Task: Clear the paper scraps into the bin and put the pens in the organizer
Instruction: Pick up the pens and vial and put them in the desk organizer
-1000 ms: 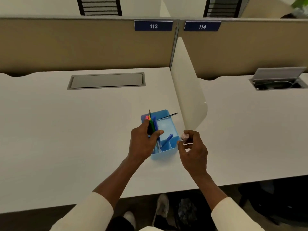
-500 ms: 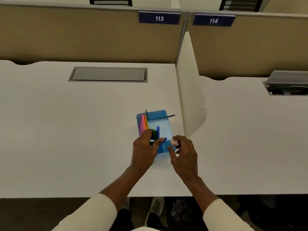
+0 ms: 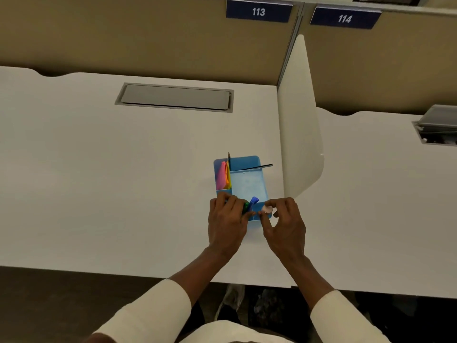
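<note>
A light blue organizer [image 3: 249, 184] stands on the white desk near the divider. Pink and orange sticky notes [image 3: 222, 175] fill its left compartment, and a dark pencil [image 3: 257, 167] lies across its far part. My left hand [image 3: 226, 222] is closed around green and blue pens [image 3: 249, 206], their lower ends inside the organizer's near compartment. My right hand [image 3: 284, 222] pinches a small pale pink round thing [image 3: 267, 209] at the organizer's near right corner. No paper scraps or bin are in view.
A grey cable hatch [image 3: 175, 97] is set into the desk's far part. A white divider panel [image 3: 299, 134] rises just right of the organizer. The neighbouring desk has an open cable box [image 3: 437, 129]. Tan partitions carry signs 113 and 114.
My left hand has lowered the pens from above the organizer into its near compartment. My right hand has moved left to the organizer's near right corner with the pink thing.
</note>
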A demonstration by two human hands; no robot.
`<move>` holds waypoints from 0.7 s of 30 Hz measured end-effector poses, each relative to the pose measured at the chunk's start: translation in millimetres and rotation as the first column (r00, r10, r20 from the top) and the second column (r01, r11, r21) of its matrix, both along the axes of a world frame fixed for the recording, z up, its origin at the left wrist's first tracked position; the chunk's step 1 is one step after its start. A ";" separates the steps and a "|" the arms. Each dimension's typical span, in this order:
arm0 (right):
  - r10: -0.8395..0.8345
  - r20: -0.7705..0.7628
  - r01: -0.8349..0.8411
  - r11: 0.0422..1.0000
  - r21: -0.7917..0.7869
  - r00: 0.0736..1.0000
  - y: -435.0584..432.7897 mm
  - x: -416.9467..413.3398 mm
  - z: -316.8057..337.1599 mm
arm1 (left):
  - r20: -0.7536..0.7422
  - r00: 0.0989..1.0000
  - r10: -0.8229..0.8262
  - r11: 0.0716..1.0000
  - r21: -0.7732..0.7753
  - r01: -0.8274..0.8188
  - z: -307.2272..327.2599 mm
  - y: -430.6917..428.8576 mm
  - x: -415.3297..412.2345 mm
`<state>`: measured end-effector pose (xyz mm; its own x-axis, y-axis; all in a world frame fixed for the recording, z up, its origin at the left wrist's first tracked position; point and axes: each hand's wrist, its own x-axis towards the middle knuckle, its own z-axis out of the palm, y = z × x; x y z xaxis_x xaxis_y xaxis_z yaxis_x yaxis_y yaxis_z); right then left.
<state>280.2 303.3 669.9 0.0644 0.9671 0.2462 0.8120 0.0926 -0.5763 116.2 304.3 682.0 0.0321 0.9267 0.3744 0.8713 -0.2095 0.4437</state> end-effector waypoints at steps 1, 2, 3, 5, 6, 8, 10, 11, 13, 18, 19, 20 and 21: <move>0.004 -0.001 -0.004 1.000 -0.004 1.000 0.6 0.5 -0.5 | -0.038 0.999 0.014 1.000 -0.010 -0.014 0.9 -0.1 0.9; 0.008 -0.001 -0.008 1.000 -0.005 1.000 0.6 1.0 -0.9 | -0.065 0.998 0.027 0.999 -0.025 -0.029 1.0 -0.2 1.4; 0.012 0.002 -0.012 1.000 -0.004 1.000 0.4 1.7 -1.2 | -0.087 0.996 0.036 0.999 -0.037 -0.039 -0.2 0.0 1.6; 0.011 0.007 -0.011 1.000 -0.007 1.000 -0.5 2.4 -1.4 | -0.134 0.990 0.041 0.997 -0.065 -0.050 -1.8 -0.1 2.0; 0.007 0.008 -0.007 1.000 -0.011 1.000 -0.5 3.1 -1.8 | -0.161 0.986 0.038 0.996 -0.079 -0.051 -1.9 0.2 2.3; 0.000 0.010 0.000 1.000 -0.019 1.000 -0.5 4.2 -2.5 | -0.200 0.979 0.031 0.994 -0.099 -0.052 -2.2 1.7 2.5; 0.000 0.012 0.001 1.000 -0.027 1.000 -0.7 4.5 -3.3 | -0.212 0.977 0.017 0.992 -0.121 -0.043 -1.2 3.2 2.6; 0.002 0.010 -0.002 1.000 -0.030 1.000 -0.8 4.4 -3.6 | -0.210 0.978 0.005 0.991 -0.132 -0.033 -1.3 3.9 2.7; 0.005 0.003 -0.005 1.000 -0.029 1.000 -1.1 3.8 -3.7 | -0.163 0.987 -0.016 0.988 -0.157 -0.010 -1.7 4.9 3.1; 0.011 -0.026 -0.012 0.999 -0.031 1.000 -3.2 4.5 -0.9 | 0.094 0.996 0.014 0.970 -0.243 0.009 1.6 4.0 7.8; 0.013 -0.029 -0.013 0.999 -0.031 1.000 -3.8 5.2 -0.4 | 0.134 0.991 0.026 0.965 -0.264 0.010 2.9 3.8 8.1; 0.015 -0.032 -0.016 0.999 -0.033 0.999 -4.3 5.6 0.3 | 0.157 0.987 0.034 0.961 -0.278 0.011 4.4 3.3 7.7; 0.016 -0.037 -0.017 0.999 -0.036 0.999 -4.9 6.2 0.9 | 0.169 0.985 0.034 0.959 -0.284 0.015 5.2 3.0 7.4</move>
<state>286.4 298.5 670.8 0.0566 0.9763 0.2089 0.7889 0.0845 -0.6087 123.6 307.3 687.2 -0.0183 0.9952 0.0959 0.7789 -0.0460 0.6254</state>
